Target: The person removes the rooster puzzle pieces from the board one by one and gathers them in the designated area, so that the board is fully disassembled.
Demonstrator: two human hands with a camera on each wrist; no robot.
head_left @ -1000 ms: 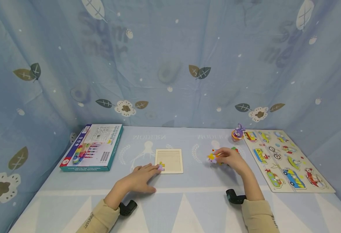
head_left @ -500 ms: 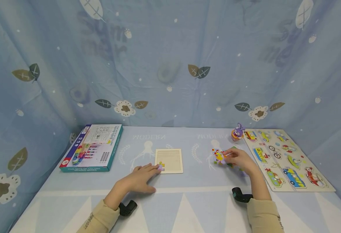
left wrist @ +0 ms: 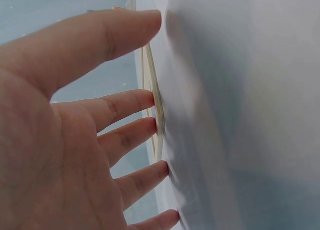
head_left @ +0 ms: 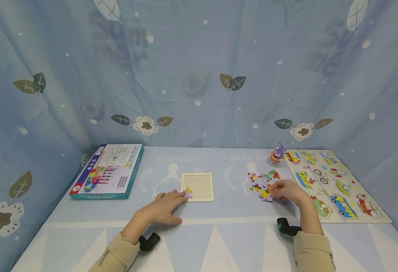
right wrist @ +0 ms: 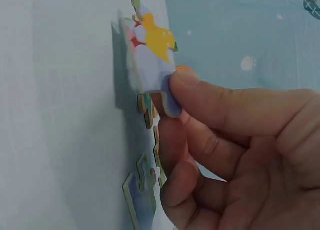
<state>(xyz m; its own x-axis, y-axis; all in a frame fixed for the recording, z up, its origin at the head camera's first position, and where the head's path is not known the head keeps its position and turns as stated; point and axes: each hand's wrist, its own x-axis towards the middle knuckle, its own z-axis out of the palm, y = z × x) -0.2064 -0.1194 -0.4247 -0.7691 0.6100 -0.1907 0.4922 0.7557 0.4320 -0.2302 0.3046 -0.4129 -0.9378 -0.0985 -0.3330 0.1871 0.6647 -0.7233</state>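
My right hand (head_left: 289, 192) pinches a puzzle piece (right wrist: 152, 55) between thumb and fingers. The piece is lilac with a yellow bird shape and red feet, and is tilted up over the table. Other loose puzzle pieces (head_left: 254, 186) lie just left of and behind that hand. My left hand (head_left: 165, 207) rests with spread, straight fingers at the left edge of a square wooden puzzle tray (head_left: 202, 187). Its fingertips (left wrist: 147, 124) touch the tray's rim. One puzzle piece (head_left: 188, 193), lilac and yellow, sits in the tray's lower left corner beside the fingertips.
A boxed bead set (head_left: 107, 172) lies at the left. On the right is a large wooden board (head_left: 336, 185) with vehicle pictures. A small purple rabbit figure (head_left: 278, 154) stands at that board's far corner. Patterned blue cloth (head_left: 199, 75) hangs behind the table.
My right hand has moved right and slightly nearer with its bird piece, uncovering the loose pieces at its left. The left hand and tray have stayed in place.
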